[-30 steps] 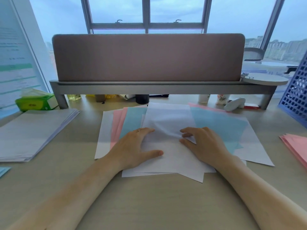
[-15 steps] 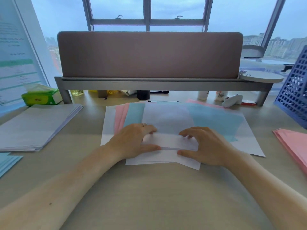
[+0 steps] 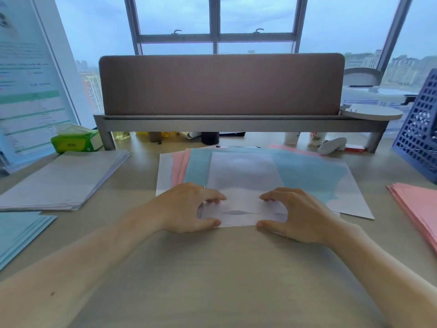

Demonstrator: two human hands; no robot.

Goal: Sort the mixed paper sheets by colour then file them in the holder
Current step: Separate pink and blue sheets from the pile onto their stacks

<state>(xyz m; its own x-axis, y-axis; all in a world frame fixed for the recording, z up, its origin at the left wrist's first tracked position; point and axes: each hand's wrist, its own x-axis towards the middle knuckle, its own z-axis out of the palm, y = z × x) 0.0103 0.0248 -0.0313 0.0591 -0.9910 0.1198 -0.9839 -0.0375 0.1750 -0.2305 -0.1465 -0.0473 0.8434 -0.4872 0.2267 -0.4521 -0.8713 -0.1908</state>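
**Both hands pinching up the top white sheet**

My left hand (image 3: 189, 207) and right hand (image 3: 293, 214) are each clamped on the near end of the white sheet (image 3: 243, 176). Each thumb is at its near edge, with curled fingers on top a little farther in. Thumb and fingers squeeze toward each other, so the paper bows up into a low ridge. I judge this is the way to free it from the mixed pile (image 3: 314, 176) beneath, since flat paper gives nothing to grab. Whether I have caught one sheet or more, I cannot tell. The strip showing between my two hands is wrinkled, with a dark crease shadow across it. The rest runs away from my fingertips, flat on the blue and pink sheets of the pile.

The sorted heaps sit to either side, I take it to keep each colour within a sideways reach. The white stack (image 3: 63, 178) is well out beyond my left hand, and the blue stack (image 3: 21, 230) lies nearer me, off my left forearm. The pink stack (image 3: 418, 209) is out past my right hand. The holder (image 3: 421, 129), dark blue mesh, stands beyond the pink stack, well apart from my right hand; whether anything is filed in it I cannot tell. By colour, the sheet I hold belongs with the heap to my left. Bare desk (image 3: 212, 268) lies between my forearms.
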